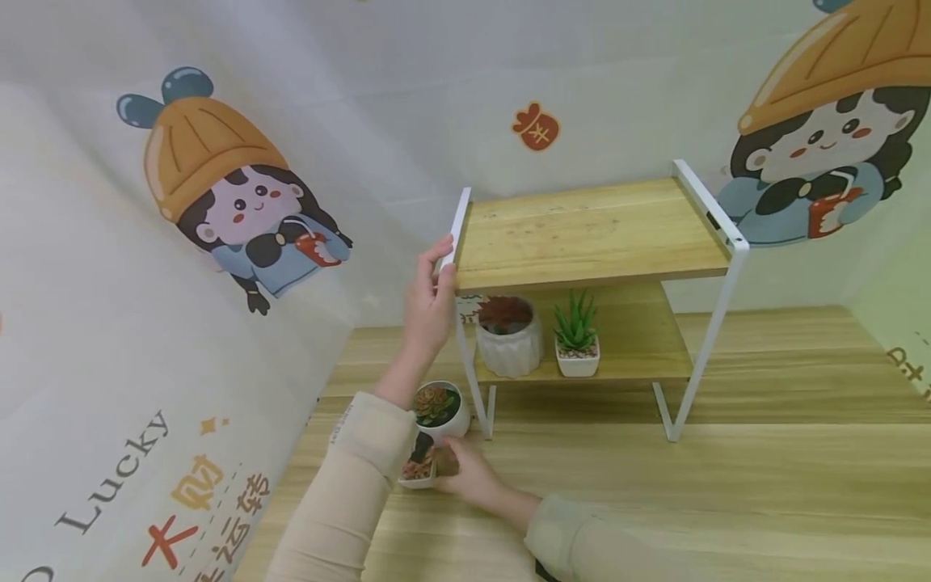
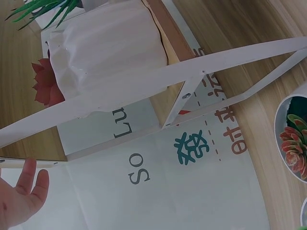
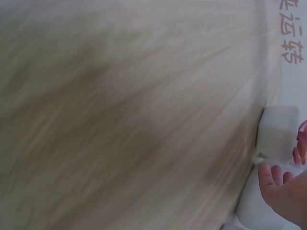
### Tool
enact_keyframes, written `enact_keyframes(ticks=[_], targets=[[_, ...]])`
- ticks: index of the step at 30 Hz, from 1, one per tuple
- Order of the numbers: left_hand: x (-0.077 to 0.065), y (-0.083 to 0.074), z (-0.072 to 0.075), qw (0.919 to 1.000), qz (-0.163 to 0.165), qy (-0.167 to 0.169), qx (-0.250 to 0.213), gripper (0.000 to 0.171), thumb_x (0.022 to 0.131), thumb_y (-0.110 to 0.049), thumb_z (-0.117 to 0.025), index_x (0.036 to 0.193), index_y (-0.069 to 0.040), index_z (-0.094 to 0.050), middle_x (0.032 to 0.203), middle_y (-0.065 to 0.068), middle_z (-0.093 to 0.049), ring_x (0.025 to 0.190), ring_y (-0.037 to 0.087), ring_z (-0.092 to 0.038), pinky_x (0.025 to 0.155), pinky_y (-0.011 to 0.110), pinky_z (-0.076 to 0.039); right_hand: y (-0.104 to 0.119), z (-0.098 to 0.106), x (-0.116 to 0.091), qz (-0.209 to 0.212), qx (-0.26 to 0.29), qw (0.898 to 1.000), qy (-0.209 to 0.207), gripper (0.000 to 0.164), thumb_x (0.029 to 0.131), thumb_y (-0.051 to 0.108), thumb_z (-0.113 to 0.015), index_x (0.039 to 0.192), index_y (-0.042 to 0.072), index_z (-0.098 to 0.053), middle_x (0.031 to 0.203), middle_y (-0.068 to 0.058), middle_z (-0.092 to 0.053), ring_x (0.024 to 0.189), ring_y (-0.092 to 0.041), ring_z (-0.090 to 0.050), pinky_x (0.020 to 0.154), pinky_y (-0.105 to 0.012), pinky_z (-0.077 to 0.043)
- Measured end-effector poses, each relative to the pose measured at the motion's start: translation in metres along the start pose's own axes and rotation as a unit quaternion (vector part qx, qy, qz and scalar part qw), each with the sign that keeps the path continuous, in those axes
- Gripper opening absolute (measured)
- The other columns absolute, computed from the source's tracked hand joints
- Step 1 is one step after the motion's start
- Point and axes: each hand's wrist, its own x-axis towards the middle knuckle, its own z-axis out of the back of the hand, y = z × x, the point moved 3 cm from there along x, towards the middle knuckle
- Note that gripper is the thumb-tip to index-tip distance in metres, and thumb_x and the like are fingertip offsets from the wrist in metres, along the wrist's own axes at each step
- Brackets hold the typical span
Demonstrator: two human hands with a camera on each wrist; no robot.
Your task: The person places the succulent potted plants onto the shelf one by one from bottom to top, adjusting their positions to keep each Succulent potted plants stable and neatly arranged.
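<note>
Looks like smooth, white-painted metal in the frame (image 1: pixel 463 217) at the left fingers (image 1: pixel 432 257); grained, low-sheen wood in the board (image 1: pixel 567 234) just right of them; matt, rippled ceramic, apparently, in the pot (image 1: pixel 511 352) below them. Smooth white finish on the small pot (image 1: pixel 417 483) beside the right fingers (image 1: pixel 458 449); wood-grained surface on the table (image 1: pixel 582 477) beneath; matt cloth in the sleeves (image 1: pixel 327 501) behind both.

Pale sheeting (image 1: pixel 414 121) lines the walls, printed with orange-hatted cartoon figures (image 1: pixel 258 202), a small red emblem (image 1: pixel 536 127) and "Lucky" lettering (image 1: pixel 112 473); below spreads a wood-grain surface (image 1: pixel 785 485), and the right-hand wall (image 1: pixel 883 299) looks greenish
</note>
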Motion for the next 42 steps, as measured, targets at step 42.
enact_keyframes(ticks=[42], targets=[[-0.001, -0.001, -0.002, 0.9995, -0.017, -0.023, 0.011, 0.038, 0.095, -0.027, -0.034, 0.128, -0.009, -0.042, 0.141, -0.005, -0.042, 0.070, 0.019, -0.054, 0.060, 0.025, -0.043, -0.015, -0.017, 0.012, 0.063, -0.100, 0.993, -0.005, 0.048, 0.070, 0.022, -0.077, 0.104, 0.001, -0.052, 0.087, -0.003, -0.053, 0.079, -0.015, -0.049, 0.070, -0.027, -0.043]])
